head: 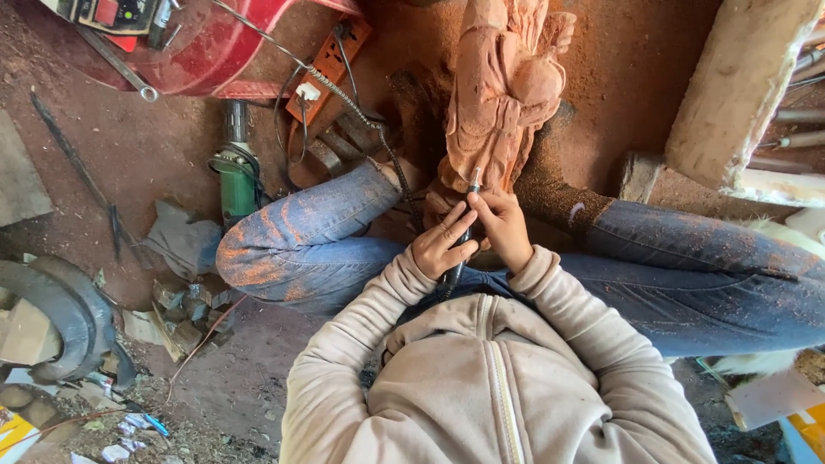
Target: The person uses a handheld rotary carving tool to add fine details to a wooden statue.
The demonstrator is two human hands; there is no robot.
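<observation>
Beige-sleeved left hand (443,245) and right hand (503,225) both grip a rotary tool handpiece (462,232) against a reddish wood carving (503,94), frame centre.

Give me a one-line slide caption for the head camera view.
Seated on a sawdust-covered floor, both hands, left and right, grip a rotary carving handpiece against a reddish wooden figure carving.

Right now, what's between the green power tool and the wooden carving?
In the head view, the person's bent jeans leg and dusty wood blocks lie between green power tool and carving.
</observation>
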